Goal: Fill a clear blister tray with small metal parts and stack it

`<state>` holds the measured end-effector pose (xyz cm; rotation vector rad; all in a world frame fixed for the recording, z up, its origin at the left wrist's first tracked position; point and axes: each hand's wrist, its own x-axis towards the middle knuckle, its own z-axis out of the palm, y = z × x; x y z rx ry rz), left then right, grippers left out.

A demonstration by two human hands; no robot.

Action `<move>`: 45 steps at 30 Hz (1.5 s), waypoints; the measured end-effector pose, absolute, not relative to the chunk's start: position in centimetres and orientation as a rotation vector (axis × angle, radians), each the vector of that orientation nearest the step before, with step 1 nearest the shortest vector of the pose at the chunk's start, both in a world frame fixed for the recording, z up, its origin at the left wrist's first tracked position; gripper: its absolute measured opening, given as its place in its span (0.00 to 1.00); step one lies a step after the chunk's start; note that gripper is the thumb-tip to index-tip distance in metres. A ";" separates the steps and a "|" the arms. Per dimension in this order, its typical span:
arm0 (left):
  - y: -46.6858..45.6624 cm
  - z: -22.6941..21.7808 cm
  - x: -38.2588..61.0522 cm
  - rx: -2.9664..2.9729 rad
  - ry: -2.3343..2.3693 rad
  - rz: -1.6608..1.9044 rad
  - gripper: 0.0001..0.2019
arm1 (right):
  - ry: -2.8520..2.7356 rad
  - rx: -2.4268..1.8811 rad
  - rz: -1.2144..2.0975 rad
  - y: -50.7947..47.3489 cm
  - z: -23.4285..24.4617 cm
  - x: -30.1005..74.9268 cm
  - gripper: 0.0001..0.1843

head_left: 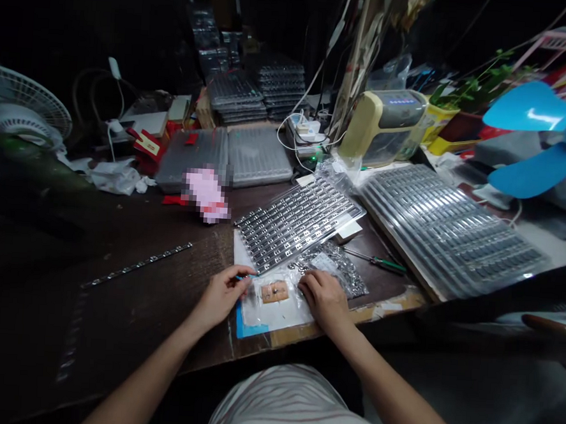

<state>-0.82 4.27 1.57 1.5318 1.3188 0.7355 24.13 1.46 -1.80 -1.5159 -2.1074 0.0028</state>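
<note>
My left hand [221,296] pinches a thin blue-tipped tool [245,277] above a clear plastic sheet [257,313]. On that sheet lies a small tan pad [274,292] with a metal piece at its centre. My right hand [322,297] rests on the plastic, its fingers near the pad and holding nothing I can see. Just beyond it is a clear bag of small metal parts [335,263]. A clear tray of shiny metal strips [299,222] lies past both hands, its near corner close to the blue-tipped tool.
A green-handled screwdriver [376,261] and a large stack of clear trays [447,231] lie to the right. More trays [255,156] sit at the back beside a power strip [307,137]. A loose metal strip [136,266] crosses the dark table [162,313]. Fans stand at both sides.
</note>
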 end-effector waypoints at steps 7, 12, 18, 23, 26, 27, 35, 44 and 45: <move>2.5 0.3 2.5 1.915 1.326 0.790 0.06 | -1.963 -1.363 0.163 1.0 -1.9 23.7 0.09; 2.2 -0.7 3.2 2.016 1.327 0.866 0.07 | -1.935 -1.341 0.188 0.7 -2.2 23.7 0.10; 2.1 -1.1 3.4 2.123 1.340 0.879 0.07 | -1.936 -1.337 0.211 0.7 -2.2 23.8 0.10; 2.1 -0.9 3.7 2.164 1.359 0.838 0.06 | -1.941 -1.326 0.210 0.7 -1.9 23.8 0.10; 2.1 -0.9 3.8 2.173 1.367 0.816 0.06 | -1.967 -1.344 0.189 0.8 -1.5 23.5 0.09; 2.1 -0.9 3.7 2.174 1.361 0.816 0.06 | -1.966 -1.360 0.185 0.8 -1.3 23.3 0.09; 2.5 -1.1 2.3 1.951 1.430 1.144 0.06 | -2.087 -1.420 0.203 1.3 -0.7 19.4 0.08; 2.4 -1.0 2.3 1.926 1.409 1.132 0.06 | -2.210 -1.517 -0.021 1.9 -1.1 21.7 0.14; 2.4 -1.0 2.4 1.922 1.410 1.132 0.06 | -2.228 -1.538 -0.051 2.2 -1.0 22.2 0.14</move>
